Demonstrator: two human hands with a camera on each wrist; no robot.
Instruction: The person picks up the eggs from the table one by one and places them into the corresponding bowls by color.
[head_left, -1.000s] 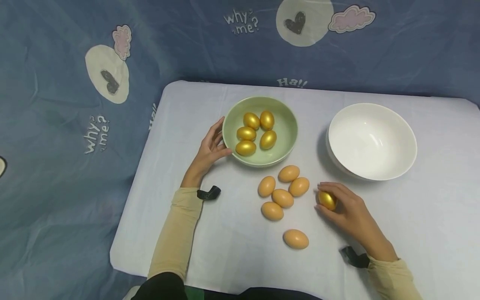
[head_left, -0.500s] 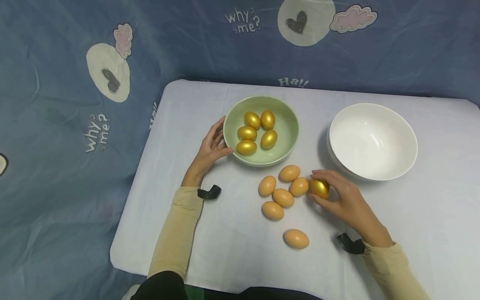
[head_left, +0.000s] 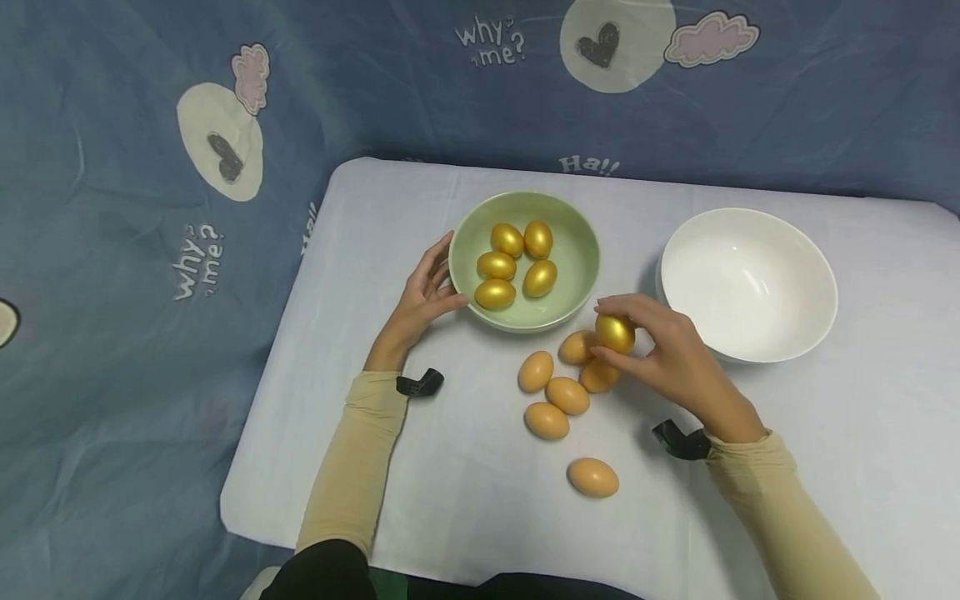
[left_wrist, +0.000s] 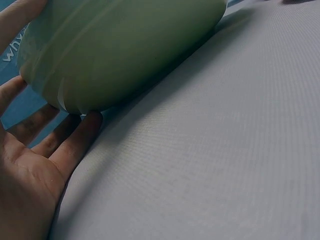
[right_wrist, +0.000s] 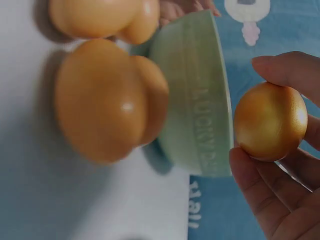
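Note:
My right hand (head_left: 671, 362) pinches a golden egg (head_left: 615, 333) between thumb and fingers, raised above the white tabletop. In the right wrist view the golden egg (right_wrist: 271, 121) appears beside the rim of the light green bowl (right_wrist: 192, 100). My left hand (head_left: 420, 308) rests against the left side of that green bowl (head_left: 573, 287), thumb near the rim. The left wrist view shows its spread fingers (left_wrist: 75, 145) touching the bowl's outer wall (left_wrist: 130, 50). Inside the bowl lie several golden eggs (head_left: 496, 266). Several light brown eggs (head_left: 567, 396) lie below it, two partly covered by the held egg and right hand.
A large white bowl (head_left: 750, 283) stands on the right, with nothing visible inside. One brown egg (head_left: 593, 477) lies apart, nearer the front edge. Blue patterned cloth (head_left: 390, 83) surrounds the white-covered table (head_left: 465, 483).
My right hand has carried the golden egg up and to the left, from right of the brown eggs to over them, closer to the green bowl. The left hand has stayed at the bowl.

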